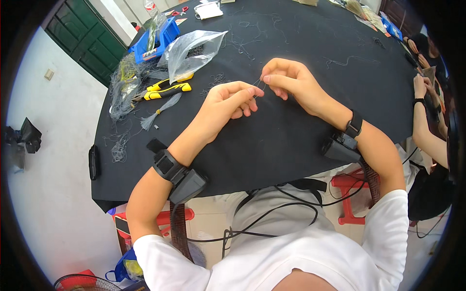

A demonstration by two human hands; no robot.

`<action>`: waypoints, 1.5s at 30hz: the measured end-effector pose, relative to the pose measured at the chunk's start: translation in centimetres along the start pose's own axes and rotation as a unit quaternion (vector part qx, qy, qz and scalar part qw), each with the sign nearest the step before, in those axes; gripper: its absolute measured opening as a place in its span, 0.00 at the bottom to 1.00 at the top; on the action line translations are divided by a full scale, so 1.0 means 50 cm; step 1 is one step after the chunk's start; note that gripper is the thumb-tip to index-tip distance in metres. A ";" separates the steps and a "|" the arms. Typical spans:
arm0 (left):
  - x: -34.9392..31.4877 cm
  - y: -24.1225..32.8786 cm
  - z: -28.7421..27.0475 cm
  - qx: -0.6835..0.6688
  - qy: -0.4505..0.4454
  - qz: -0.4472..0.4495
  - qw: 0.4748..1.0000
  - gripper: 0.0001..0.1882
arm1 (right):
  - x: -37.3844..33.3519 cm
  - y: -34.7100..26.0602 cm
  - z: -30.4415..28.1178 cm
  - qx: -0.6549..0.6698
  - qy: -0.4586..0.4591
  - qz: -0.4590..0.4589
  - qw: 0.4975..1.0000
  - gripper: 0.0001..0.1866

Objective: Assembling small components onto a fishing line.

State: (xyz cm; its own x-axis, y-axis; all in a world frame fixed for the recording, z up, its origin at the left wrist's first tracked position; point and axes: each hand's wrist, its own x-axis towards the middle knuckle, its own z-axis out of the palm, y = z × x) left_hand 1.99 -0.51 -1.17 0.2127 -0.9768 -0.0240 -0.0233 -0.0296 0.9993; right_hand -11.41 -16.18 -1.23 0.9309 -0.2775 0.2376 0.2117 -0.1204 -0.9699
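Observation:
My left hand [231, 101] and my right hand [290, 82] are close together over the black-covered table [291, 140]. Each is closed in a pinch of thumb and forefinger. Between the fingertips runs a thin grey line [258, 83], bent or looped where the hands meet; its exact shape is too fine to tell. Left of my left hand lie yellow-and-black pliers [167, 90] and a tied bundle of pale grey line [161, 111]. Small dark metal bits [217, 79] are scattered just beyond that hand.
A clear plastic bag [191, 53] and a blue bin [162, 39] stand at the far left beside tangled line [127, 85]. Red scissors [180, 10] lie farther back. Another person's arm [429, 126] rests at the right edge. Cables [257, 234] from my wrist devices cross my lap.

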 end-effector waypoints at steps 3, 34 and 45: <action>-0.002 0.001 0.003 0.023 0.044 0.017 0.999 0.14 | -0.001 0.006 0.000 0.004 0.011 -0.002 1.000 0.07; 0.001 -0.008 0.001 -0.011 0.100 0.101 0.990 0.14 | -0.007 -0.003 0.014 -0.147 -0.004 -0.093 0.985 0.06; 0.005 -0.017 0.003 0.081 0.068 0.138 0.985 0.08 | -0.013 -0.007 0.012 -0.203 -0.034 -0.109 0.973 0.05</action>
State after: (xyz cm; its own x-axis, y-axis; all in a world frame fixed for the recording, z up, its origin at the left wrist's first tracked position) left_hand 1.91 -0.76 -2.04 0.3052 -0.9152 0.2631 -0.2521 0.1887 0.9491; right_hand -11.89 -15.38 -1.07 0.8980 -0.1409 0.4168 0.2836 -0.5389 -0.7932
